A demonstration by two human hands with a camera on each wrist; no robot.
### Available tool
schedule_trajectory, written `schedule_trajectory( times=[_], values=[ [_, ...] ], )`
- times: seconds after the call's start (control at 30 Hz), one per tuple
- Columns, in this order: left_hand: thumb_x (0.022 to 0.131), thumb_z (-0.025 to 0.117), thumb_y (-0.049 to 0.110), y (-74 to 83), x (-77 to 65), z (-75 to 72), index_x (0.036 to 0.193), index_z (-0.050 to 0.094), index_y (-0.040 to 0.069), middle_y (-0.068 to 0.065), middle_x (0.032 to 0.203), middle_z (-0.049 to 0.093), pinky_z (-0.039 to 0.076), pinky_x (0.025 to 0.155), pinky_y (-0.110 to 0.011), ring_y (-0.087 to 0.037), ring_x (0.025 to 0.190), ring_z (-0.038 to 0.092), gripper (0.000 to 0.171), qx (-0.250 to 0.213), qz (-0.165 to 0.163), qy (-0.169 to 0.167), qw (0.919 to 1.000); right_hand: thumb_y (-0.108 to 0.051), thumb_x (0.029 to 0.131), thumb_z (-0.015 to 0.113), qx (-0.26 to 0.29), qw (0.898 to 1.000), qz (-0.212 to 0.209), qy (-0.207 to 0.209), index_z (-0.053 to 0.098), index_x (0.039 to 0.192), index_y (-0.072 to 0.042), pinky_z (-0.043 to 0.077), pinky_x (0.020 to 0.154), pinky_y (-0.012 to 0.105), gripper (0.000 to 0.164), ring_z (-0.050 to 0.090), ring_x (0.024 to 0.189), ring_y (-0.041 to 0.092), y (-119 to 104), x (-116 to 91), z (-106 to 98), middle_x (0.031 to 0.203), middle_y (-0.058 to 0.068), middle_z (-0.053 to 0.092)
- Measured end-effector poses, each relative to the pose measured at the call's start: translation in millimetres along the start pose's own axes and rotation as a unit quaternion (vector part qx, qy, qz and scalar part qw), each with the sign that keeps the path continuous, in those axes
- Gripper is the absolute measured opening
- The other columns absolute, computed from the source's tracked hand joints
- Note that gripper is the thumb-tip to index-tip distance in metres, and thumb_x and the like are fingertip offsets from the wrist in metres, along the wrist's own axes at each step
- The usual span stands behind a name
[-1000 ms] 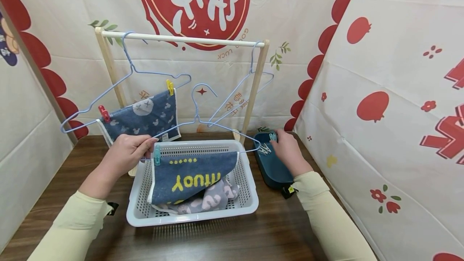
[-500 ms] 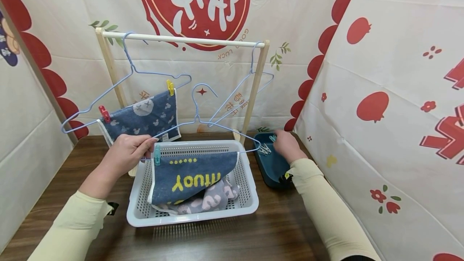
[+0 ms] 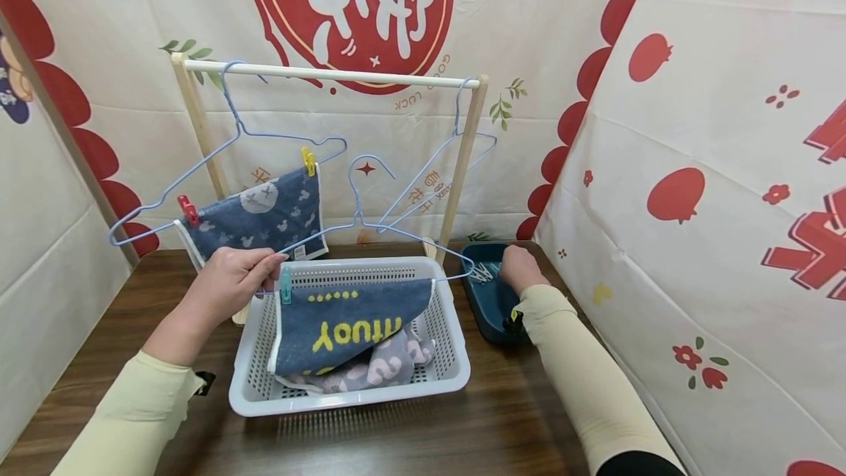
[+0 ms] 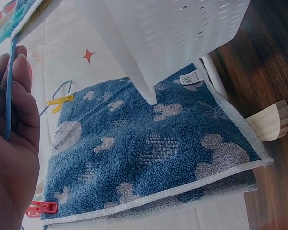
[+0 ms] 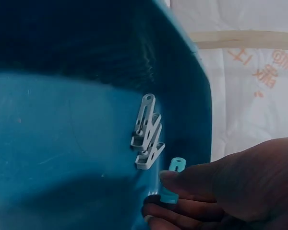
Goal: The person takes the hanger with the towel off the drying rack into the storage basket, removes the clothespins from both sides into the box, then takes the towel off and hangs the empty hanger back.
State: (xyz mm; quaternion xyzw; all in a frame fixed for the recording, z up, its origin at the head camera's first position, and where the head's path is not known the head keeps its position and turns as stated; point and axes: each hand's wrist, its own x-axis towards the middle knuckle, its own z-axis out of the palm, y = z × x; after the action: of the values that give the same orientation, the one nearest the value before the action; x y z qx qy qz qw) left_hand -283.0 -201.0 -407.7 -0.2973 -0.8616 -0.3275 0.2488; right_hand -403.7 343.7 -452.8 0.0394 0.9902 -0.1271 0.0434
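My left hand [image 3: 234, 276] grips the left end of a blue wire hanger [image 3: 320, 231]. A dark blue towel [image 3: 357, 322] with yellow lettering hangs from its lower bar, with a teal clothespin [image 3: 286, 285] at the towel's left corner. My right hand [image 3: 521, 269] is inside a dark teal tray [image 3: 490, 318]. In the right wrist view its thumb and fingers pinch another teal clothespin [image 5: 178, 164], partly hidden by the thumb. White clothespins [image 5: 145, 117] lie beside it on the tray's floor.
A white plastic basket [image 3: 357, 405] holds a grey-pink patterned cloth [image 3: 390, 362] below the hanger. Behind stands a wooden rack [image 3: 330, 73]. A blue patterned towel [image 3: 261, 215] hangs there by red [image 3: 188, 209] and yellow [image 3: 308, 161] clothespins; another hanger [image 3: 423, 181] hangs at right.
My right hand has moved slightly down within the tray, and the teal clothespin it pinches is lower than before. The left hand, hanger and towel have stayed in place.
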Motion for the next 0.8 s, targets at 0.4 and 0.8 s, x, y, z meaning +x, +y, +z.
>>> schedule_trajectory(
  times=[0.4, 0.8],
  values=[
    [0.108, 0.070, 0.005, 2.7, 0.4, -0.2, 0.080, 0.069, 0.020, 0.016, 0.068, 0.058, 0.050, 0.058, -0.026, -0.006, 0.063, 0.054, 0.032, -0.004, -0.003, 0.001, 1.0000, -0.002, 0.104, 0.063, -0.008, 1.000, 0.014, -0.002, 0.074, 0.113, 0.010, 0.054, 0.075, 0.045, 0.019, 0.062, 0.081, 0.034, 4, 9, 7, 0.095, 0.021, 0.070],
    [0.108, 0.071, 0.006, 3.4, 0.3, -0.9, 0.080, 0.069, 0.020, 0.016, 0.068, 0.058, 0.050, 0.058, -0.026, -0.006, 0.064, 0.055, 0.032, -0.005, -0.009, -0.002, 0.9999, -0.003, 0.104, 0.062, 0.004, 1.000, 0.011, -0.014, 0.073, 0.106, 0.008, 0.053, 0.072, 0.043, 0.016, 0.063, 0.080, 0.034, 10, 21, 10, 0.090, 0.020, 0.068]
  ],
)
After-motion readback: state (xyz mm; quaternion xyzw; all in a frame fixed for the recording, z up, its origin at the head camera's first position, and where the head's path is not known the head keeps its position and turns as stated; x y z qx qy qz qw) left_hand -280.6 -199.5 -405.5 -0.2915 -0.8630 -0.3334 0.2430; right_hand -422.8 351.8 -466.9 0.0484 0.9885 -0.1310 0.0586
